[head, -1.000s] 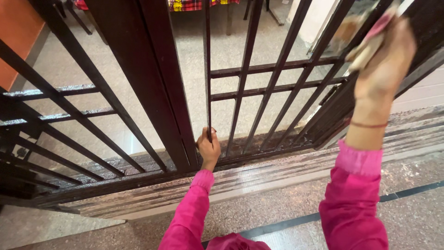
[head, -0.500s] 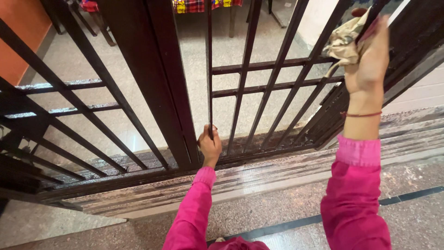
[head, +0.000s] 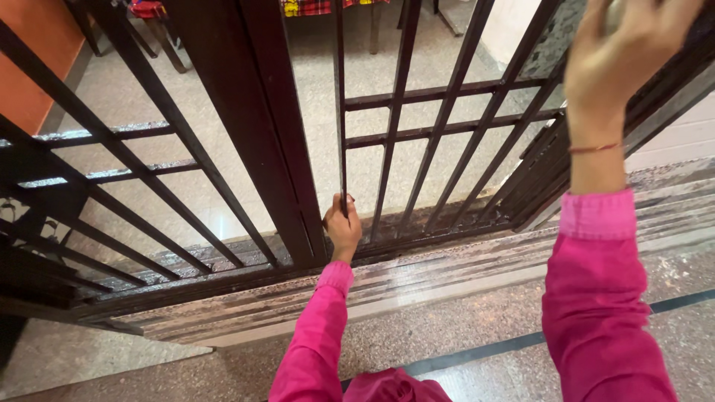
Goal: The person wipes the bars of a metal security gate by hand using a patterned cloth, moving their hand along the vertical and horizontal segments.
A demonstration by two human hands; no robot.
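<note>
Low down, left hand (head: 343,227) closed around a thin vertical gate bar (head: 340,104) near the dark metal gate's (head: 253,126) bottom rail, bar running straight up, right hand (head: 622,56) raised at the gate's upper right edge, grip unclear.

Single head-worn view: from my head, looking steeply down and forward, close to the dark metal gate (head: 283,149) and stone threshold (head: 417,279).

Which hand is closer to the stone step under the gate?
Left. The left hand grips a thin gate bar low down, just above the stone step. The right hand is raised high against the gate's upper right bars, far above the step.
</note>
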